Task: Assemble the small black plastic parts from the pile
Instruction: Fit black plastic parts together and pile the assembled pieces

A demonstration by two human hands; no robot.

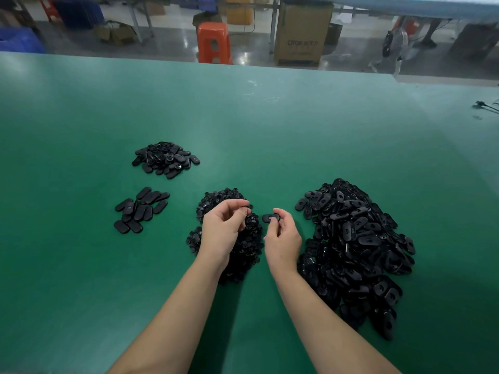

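Observation:
On the green table [270, 130] lie several heaps of small black plastic parts. A large pile of oval shells [356, 252] fills the right side. A pile of small round pieces [243, 238] lies in the middle, partly under my hands. My left hand [222, 230] hovers over that pile and pinches a small round piece [247, 210] at its fingertips. My right hand [283, 238] pinches one oval shell [270, 217] between thumb and fingers, just right of the left fingertips. The two held parts are close but apart.
Two smaller heaps of oval parts lie at the left: a loose one [166, 159] farther back and a flatter group [140, 209] nearer. Beyond the table's far edge stand an orange stool [213, 43] and a cardboard box [302, 33]. A black cable [486, 106] lies at the far right.

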